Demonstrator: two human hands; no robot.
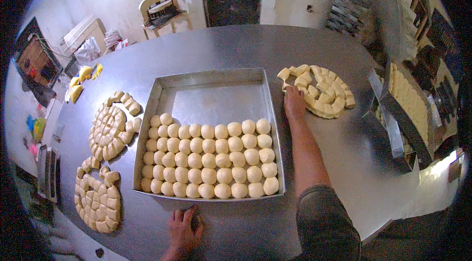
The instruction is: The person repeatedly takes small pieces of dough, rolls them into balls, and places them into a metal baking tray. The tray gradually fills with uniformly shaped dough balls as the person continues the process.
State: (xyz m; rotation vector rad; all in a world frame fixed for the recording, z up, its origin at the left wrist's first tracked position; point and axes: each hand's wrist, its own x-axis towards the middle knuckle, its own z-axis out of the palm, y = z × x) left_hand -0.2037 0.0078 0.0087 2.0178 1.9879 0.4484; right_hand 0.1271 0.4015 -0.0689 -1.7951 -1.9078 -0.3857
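A metal baking tray (212, 81) lies before me, its near part filled with rows of round dough balls (208, 161). One extra ball sits at the left, beyond the full rows. My right hand (295, 100) reaches past the tray's right side to a round slab of cut dough pieces (328, 93). Its fingertips grip a dough piece (284, 83) at the slab's left edge; the fingers partly hide it. Close to the tray's front wall, my left hand (186, 226) is low over the metal table, fingers curled and thumb apart. No dough shows in it.
Two more slabs of cut dough, a far one (107, 122) and a near one (97, 198), lie left of the tray. Yellow lumps (76, 89) sit at the table's left edge. Filled trays (409, 102) stand at the right. A hand-lever dough press (158, 8) stands behind the table.
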